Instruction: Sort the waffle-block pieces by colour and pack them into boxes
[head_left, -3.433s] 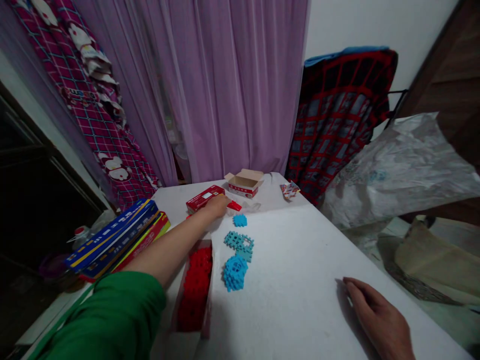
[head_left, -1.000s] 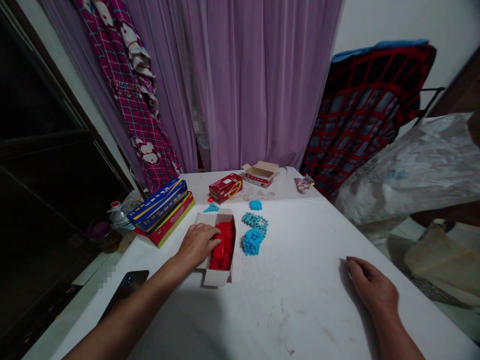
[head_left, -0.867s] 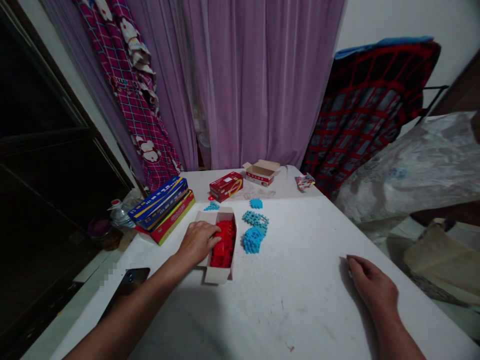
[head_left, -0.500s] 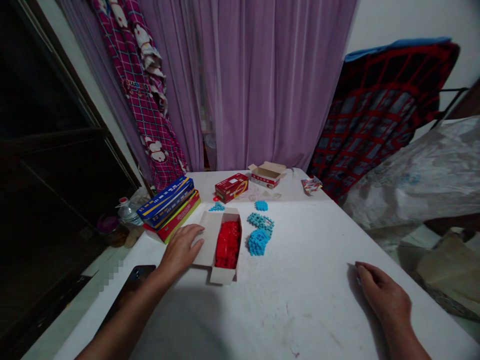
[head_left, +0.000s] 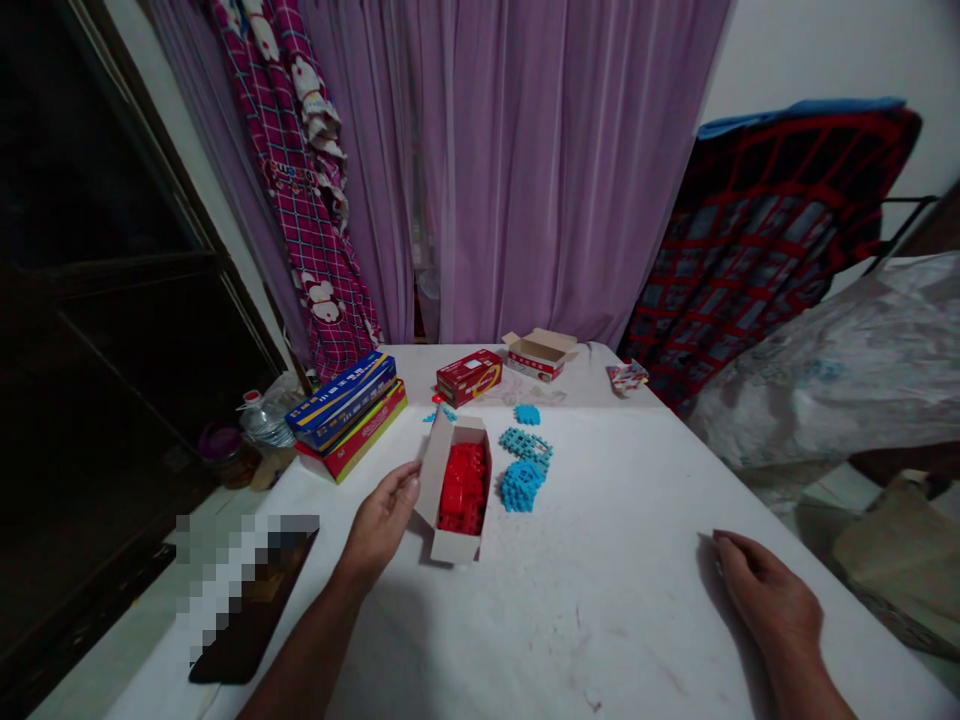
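Note:
My left hand grips the raised lid flap of an open cardboard box, thumb against fingers at the flap's edge. Red plastic pieces fill the box. Just right of it lie a round blue interlocking-block build, a teal build and a small blue flat piece. Partly hidden behind the lid are some loose light-blue pieces. At the table's right side rests my right hand, its fingers curled; whether anything is inside is hidden.
Blue boxes are stacked on a red-and-yellow box at left. A closed red box, an open box and a crumpled packet stand at the back of the white table. A phone lies near the left edge.
The lid flap, flat and spread leftward before, now stands tilted up beside the box. My left hand has gone from lying over it to gripping its edge. My right hand stays put.

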